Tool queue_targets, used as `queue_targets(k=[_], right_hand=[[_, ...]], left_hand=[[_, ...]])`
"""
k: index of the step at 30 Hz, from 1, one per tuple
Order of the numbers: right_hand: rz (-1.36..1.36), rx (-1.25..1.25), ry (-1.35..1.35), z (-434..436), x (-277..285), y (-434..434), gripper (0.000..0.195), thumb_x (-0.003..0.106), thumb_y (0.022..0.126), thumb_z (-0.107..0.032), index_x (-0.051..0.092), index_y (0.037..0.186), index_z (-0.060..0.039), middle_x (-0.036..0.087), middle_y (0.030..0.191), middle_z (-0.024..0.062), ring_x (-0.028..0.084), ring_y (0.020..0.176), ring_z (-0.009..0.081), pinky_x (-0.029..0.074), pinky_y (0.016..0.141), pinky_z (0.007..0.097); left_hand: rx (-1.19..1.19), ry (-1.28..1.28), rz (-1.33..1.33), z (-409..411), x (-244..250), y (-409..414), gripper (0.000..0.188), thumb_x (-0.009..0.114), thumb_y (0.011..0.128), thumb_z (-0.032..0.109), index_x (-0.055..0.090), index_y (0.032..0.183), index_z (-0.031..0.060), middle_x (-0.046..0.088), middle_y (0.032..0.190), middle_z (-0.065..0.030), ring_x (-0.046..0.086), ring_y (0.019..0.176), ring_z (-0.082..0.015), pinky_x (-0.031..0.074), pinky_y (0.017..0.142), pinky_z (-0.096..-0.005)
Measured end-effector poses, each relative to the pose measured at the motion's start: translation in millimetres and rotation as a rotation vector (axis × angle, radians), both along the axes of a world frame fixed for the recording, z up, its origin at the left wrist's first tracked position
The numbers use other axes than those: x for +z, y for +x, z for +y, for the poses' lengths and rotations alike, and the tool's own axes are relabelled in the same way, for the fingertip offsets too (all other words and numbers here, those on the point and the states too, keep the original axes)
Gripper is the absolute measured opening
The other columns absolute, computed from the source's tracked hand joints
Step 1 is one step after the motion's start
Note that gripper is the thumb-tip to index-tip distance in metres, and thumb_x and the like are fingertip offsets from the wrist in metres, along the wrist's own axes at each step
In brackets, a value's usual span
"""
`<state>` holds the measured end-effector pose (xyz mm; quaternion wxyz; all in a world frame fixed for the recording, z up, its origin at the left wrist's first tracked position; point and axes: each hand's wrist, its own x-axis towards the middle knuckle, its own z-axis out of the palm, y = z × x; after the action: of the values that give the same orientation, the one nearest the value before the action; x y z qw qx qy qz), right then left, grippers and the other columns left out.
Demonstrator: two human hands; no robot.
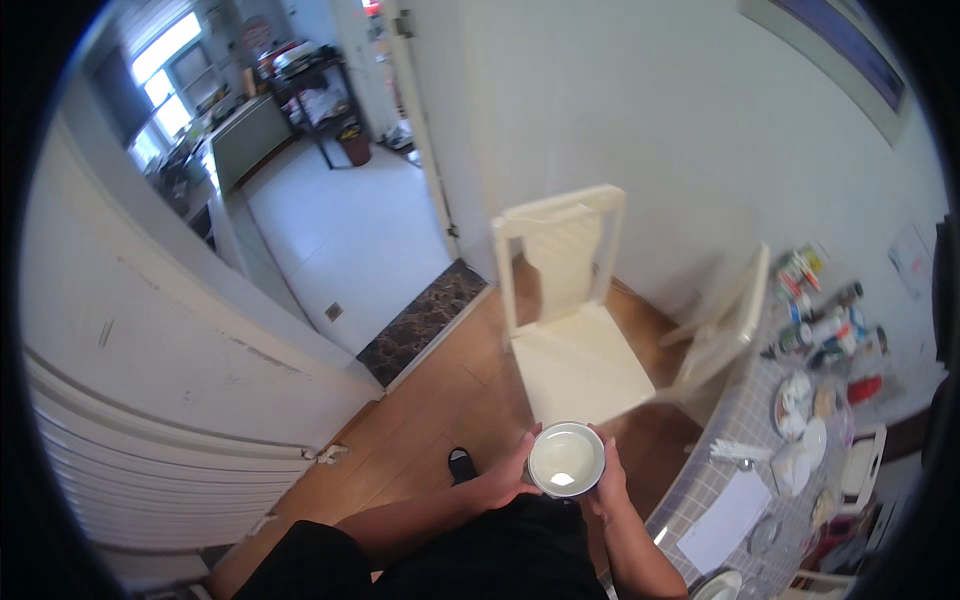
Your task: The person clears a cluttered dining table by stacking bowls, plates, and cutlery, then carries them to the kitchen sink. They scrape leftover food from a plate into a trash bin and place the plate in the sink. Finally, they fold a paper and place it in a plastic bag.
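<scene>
A round bowl [566,459] with a pale inside and a shiny, light-reflecting surface is held in front of my body. My left hand [514,472] grips its left side, thumb near the rim. Around the right side curls my right hand [611,476], thumb also up by the rim. Whether liquid is in the bowl I cannot tell for sure. The undersides of both hands' grips are partly hidden by the bowl.
A cream chair [577,360] stands just ahead, with another chair [720,337] beside the table. The table [694,480], under a checked cloth, holds paper, plates and bottles. A doorway with a dark marbled threshold [420,322] opens on a kitchen at upper left.
</scene>
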<state>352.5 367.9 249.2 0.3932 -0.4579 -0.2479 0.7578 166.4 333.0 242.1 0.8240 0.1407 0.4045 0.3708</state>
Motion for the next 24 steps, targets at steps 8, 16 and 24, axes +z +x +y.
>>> queue_targets(k=[8, 16, 24], right_hand=[[0.085, 0.222, -0.003, 58.9, 1.8, -177.2, 0.059, 0.024, 0.103, -0.045, 0.037, 0.139, -0.0011, 0.046, 0.138, 0.0146, 0.044, 0.128, 0.0277, 0.036, 0.108, 0.0404], [0.034, 0.486, -0.031, 131.5, 10.7, -322.8, 0.056, 0.026, 0.103, -0.044, 0.04, 0.138, -0.0028, 0.049, 0.135, 0.0133, 0.047, 0.125, 0.0263, 0.037, 0.106, 0.0386], [0.128, 0.722, -0.047, 245.1, 18.1, -451.6, 0.051, 0.027, 0.103, -0.04, 0.041, 0.135, -0.0029, 0.052, 0.131, 0.0123, 0.051, 0.12, 0.024, 0.04, 0.103, 0.0383]], left_hand=[[0.247, 0.083, 0.126, 4.1, 0.0, -155.5, 0.067, 0.021, 0.097, 0.063, 0.007, 0.152, 0.0276, 0.015, 0.156, -0.003, 0.02, 0.141, -0.0296, 0.035, 0.1, -0.0589], [0.591, 0.097, 0.093, 32.2, -6.9, -262.6, 0.06, 0.019, 0.1, 0.055, 0.007, 0.152, 0.0281, 0.018, 0.155, -0.0026, 0.026, 0.139, -0.0274, 0.039, 0.102, -0.0512], [0.814, 0.162, 0.25, 119.3, 6.1, -358.2, 0.061, 0.018, 0.1, 0.054, 0.004, 0.153, 0.0258, 0.016, 0.156, -0.0011, 0.021, 0.142, -0.0242, 0.037, 0.105, -0.0509]])
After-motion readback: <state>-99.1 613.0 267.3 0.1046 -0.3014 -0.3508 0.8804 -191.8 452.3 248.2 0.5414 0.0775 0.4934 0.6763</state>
